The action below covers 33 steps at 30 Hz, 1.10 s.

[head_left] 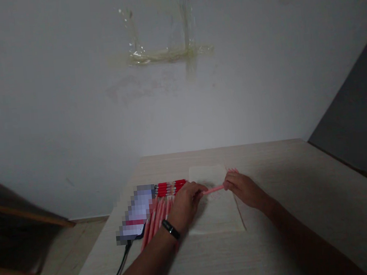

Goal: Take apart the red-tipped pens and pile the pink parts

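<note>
My left hand (pixel 186 202), a black band on its wrist, pinches one end of a thin pink stick (pixel 214 189) that looks like a pencil or pen. The other end is in the closed fingers of my right hand (pixel 244 188). Between the hands the stick lies nearly level, over a pale sheet (pixel 221 220) on the table. Just beyond my right hand several pink tips (pixel 232 170) stick out; the rest of them is hidden. Left of my left hand are several long pink sticks (pixel 157 219), partly covered by my forearm, and behind them a bunch of red pens (pixel 167 188).
A phone (pixel 139 214), its screen blurred out, lies on the left of the wooden table (pixel 276 240) with a black cable (pixel 120 265) running off the edge. The table's far edge meets a white wall (pixel 232 107) with old tape. Wooden furniture (pixel 26 215) stands at the left.
</note>
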Tool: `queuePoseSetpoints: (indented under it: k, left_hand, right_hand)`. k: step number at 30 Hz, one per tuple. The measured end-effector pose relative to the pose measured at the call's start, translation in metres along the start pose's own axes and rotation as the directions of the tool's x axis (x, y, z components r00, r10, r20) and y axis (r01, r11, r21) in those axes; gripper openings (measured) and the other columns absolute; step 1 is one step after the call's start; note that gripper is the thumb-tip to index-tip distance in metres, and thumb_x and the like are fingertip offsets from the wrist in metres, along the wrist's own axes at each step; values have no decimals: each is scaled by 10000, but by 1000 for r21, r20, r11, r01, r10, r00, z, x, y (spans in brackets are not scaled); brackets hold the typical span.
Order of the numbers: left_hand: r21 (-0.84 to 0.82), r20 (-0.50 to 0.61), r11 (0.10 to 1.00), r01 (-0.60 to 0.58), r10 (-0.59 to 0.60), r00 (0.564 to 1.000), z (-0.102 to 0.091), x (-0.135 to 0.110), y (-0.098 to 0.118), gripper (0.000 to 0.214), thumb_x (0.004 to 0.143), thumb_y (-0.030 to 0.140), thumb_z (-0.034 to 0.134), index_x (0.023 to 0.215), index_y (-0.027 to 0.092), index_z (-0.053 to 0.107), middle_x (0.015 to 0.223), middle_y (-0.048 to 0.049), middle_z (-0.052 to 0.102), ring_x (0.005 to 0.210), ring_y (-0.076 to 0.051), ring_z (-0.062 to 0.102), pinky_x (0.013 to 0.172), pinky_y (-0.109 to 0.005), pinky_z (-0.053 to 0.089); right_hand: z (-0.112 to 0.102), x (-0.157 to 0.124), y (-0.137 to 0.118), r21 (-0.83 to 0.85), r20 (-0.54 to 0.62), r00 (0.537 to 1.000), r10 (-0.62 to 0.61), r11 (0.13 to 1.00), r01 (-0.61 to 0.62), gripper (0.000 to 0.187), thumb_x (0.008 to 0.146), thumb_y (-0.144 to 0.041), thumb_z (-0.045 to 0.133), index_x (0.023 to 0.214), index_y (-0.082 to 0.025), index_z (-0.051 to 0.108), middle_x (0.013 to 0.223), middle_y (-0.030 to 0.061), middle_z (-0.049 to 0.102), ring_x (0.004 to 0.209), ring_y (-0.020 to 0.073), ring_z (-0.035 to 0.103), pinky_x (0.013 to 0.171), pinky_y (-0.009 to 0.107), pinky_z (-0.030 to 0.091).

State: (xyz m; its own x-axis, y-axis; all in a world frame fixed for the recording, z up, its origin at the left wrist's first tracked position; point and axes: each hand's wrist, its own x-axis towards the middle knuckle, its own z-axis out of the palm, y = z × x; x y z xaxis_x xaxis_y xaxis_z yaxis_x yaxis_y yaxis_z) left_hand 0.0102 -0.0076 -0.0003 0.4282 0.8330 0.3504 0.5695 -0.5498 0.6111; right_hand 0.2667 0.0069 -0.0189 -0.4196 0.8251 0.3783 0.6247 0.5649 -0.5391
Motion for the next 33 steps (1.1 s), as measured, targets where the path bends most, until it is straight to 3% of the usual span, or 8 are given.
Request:
queuePoseSetpoints:
  k: [4, 10, 15, 25, 33]
  left_hand:
    - [-7, -4, 1000, 3, -3, 1000, 0, -1, 1, 175, 901, 118, 583, 981, 208, 709, 936, -45, 701, 897, -195, 614, 836, -310, 439]
    - [-18, 23, 1000, 2, -1, 1000, 0, -1, 2, 175, 879, 102, 600, 979, 200, 705, 937, -46, 695, 890, -193, 605, 820, -303, 437]
    - [-11, 9, 1000, 12, -12, 1000, 0, -1, 2, 166, 883, 114, 597, 980, 198, 703, 923, -45, 688, 886, -192, 600, 804, -299, 433]
    - [-4, 80, 1000, 25, -25, 996, 2, -1, 1, 178, 874, 132, 608, 1003, 213, 701, 929, -31, 703, 883, -186, 610, 803, -297, 442]
    - [45, 74, 999, -21, 18, 997, 2, -2, 4, 288, 877, 128, 592, 1136, 224, 672, 961, -41, 665, 894, -176, 598, 808, -287, 444]
  right_hand:
    - [-1, 0, 1, 34, -24, 1000, -3, 999, 4, 130, 946, -344, 601, 910, -219, 602, 866, 6, 632, 817, 176, 581, 1028, 418, 349]
    - [2, 0, 4, -26, 4, 998, -70, 997, 70, 361, 1031, -316, 419, 722, -206, 570, 785, 13, 602, 838, 187, 569, 1032, 426, 331]
    - [3, 0, 2, 29, -25, 999, -37, 999, 38, 218, 983, -374, 544, 852, -213, 612, 847, 7, 623, 814, 173, 573, 1004, 409, 350]
    - [-2, 2, -4, -36, -26, 996, -89, 995, 89, 286, 1011, -318, 488, 764, -200, 570, 804, 13, 598, 805, 178, 555, 930, 386, 372]
    - [1, 3, -7, 123, -121, 992, -34, 991, 49, 221, 933, -372, 632, 788, -206, 614, 791, 12, 620, 806, 182, 574, 883, 354, 389]
